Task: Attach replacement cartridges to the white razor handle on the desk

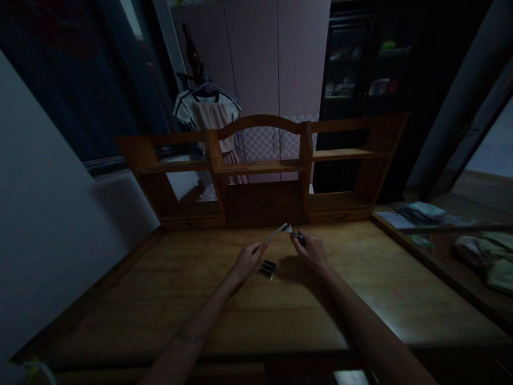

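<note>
My left hand is closed round the lower end of a thin pale razor-like handle that slants up to the right. My right hand pinches a small dark piece at the top end of that handle. Both hands hover just above the wooden desk. A small dark pack of cartridges lies on the desk between my wrists. The room is dim and fine detail is hard to make out.
A wooden shelf unit stands along the desk's back edge. Clothes on a hanger hang behind it by pink wardrobe doors. At right, a lower surface holds papers and cloth. A pale wall is at left.
</note>
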A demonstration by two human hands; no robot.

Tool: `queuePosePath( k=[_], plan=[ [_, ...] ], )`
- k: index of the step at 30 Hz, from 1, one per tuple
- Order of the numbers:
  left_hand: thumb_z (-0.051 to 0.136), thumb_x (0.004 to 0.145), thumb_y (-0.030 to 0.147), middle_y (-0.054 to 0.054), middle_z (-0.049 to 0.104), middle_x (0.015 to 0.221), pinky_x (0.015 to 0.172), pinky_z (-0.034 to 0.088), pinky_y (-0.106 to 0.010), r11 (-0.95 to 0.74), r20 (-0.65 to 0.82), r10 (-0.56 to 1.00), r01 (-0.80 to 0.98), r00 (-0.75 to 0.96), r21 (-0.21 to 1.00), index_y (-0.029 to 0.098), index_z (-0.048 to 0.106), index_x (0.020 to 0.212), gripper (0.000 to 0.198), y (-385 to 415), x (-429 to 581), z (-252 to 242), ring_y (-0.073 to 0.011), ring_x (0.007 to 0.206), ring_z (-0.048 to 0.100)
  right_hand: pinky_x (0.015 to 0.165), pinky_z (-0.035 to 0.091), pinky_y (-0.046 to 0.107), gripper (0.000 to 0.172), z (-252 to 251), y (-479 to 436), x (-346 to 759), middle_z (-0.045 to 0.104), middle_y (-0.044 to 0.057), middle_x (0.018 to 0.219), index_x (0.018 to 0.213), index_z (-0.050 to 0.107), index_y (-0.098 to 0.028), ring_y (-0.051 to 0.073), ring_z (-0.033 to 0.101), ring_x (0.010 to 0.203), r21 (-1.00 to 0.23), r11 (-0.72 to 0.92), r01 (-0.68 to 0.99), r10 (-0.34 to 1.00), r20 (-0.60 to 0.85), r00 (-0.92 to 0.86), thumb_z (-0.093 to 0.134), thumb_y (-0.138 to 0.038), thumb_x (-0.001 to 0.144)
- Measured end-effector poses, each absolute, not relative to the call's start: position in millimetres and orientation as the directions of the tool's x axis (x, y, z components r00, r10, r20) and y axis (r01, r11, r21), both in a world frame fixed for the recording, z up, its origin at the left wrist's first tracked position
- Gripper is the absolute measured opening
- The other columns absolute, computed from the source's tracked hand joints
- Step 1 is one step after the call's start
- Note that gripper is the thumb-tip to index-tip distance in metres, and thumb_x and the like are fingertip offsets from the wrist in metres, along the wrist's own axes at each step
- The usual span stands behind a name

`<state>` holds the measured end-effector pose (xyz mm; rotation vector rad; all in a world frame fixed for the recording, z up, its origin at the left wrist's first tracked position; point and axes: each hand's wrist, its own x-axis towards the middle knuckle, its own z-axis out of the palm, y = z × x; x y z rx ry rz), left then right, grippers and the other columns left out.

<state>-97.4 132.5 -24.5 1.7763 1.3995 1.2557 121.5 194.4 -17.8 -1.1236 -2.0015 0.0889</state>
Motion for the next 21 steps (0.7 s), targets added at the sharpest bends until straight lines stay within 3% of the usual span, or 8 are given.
queuePosePath(
  k=[3,6,11,21],
  plan=[
    [0.043,0.083,0.061,0.007,0.033,0.053,0.042,0.022,-0.02,-0.117,0.112,0.993,0.242,0.034,0.963,0.018,0.043,0.067,0.046,133.6,-97.9,-29.7,-0.0066,0.043,0.029,0.054,0.029,0.024,0.036,-16.5,193.0,121.3,0.063,0.005,0.061,0.073,0.06,-0.019,0.015,0.057,0.055,-0.425,0.612,0.667,0.726,0.636,-0.261,0.043,-0.045,0.09],
    [0.042,0.081,0.066,0.01,0.026,0.047,0.034,0.015,-0.018,0.082,-0.09,0.983,0.054,0.16,0.995,0.02,0.039,0.069,0.047,130.9,-96.1,-31.8,-0.0044,0.034,0.017,0.054,0.029,0.023,0.034,-16.3,192.5,121.1,0.064,0.005,0.062,0.075,0.06,-0.019,0.015,0.058,0.057,-0.426,0.629,0.65,0.718,0.639,-0.276,0.043,-0.044,0.091],
    [0.047,0.08,0.065,0.011,0.025,0.046,0.03,0.016,-0.016,0.174,-0.151,0.937,-0.048,0.315,0.984,0.02,0.038,0.066,0.048,125.8,-93.4,-27.8,-0.0032,0.034,0.014,0.054,0.029,0.023,0.034,-16.6,192.7,121.3,0.064,0.004,0.063,0.078,0.06,-0.018,0.015,0.058,0.057,-0.442,0.638,0.631,0.723,0.625,-0.293,0.042,-0.043,0.091],
    [0.045,0.084,0.06,0.012,0.021,0.044,0.029,0.018,-0.016,0.248,-0.186,0.887,-0.096,0.423,0.964,0.02,0.037,0.066,0.045,126.6,-96.5,-27.1,-0.0039,0.033,0.012,0.054,0.029,0.024,0.038,-14.4,190.6,121.8,0.065,0.005,0.064,0.081,0.061,-0.018,0.017,0.059,0.059,-0.461,0.64,0.615,0.743,0.576,-0.341,0.037,-0.046,0.093]
  ],
)
